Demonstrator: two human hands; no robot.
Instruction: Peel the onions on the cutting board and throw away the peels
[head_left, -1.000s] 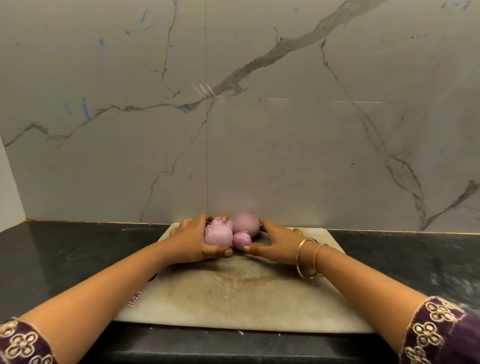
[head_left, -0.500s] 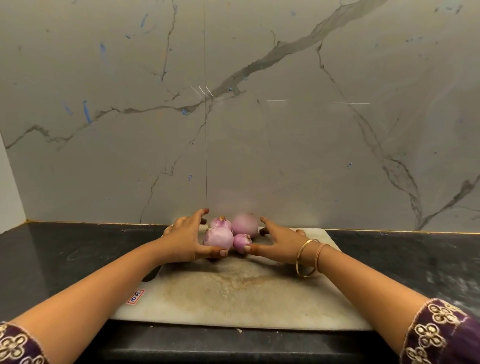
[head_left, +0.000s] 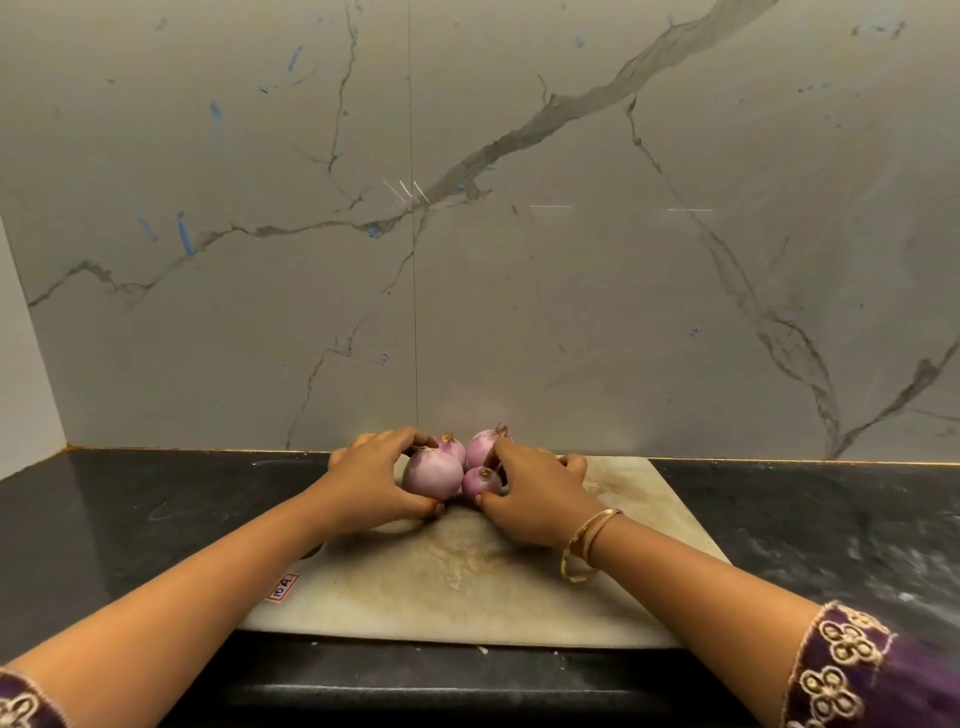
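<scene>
Four onions (head_left: 451, 450) sit in a tight cluster at the middle of the far edge of the cutting board (head_left: 467, 577), touching one another. All are pale purple-pink with a smooth surface, and three show a dry brown tuft on top. The large onion (head_left: 432, 480) is front left and the small onion (head_left: 480, 480) front right — two more stand behind them.

Left hand (head_left: 371, 480): grip closed round the large onion, thumb low on its near side, fingers over its far side.

Right hand (head_left: 535, 493): grip closed on the small onion, thumb at its near side, fingers reaching the rear right onion. Two gold bangles (head_left: 584, 545) hang at the wrist.

The cutting board is white with brown stains and carries a red-bordered sticker (head_left: 282, 587) at its near left corner. It lies on the dark table (head_left: 156, 519), close to the table's far edge.
</scene>
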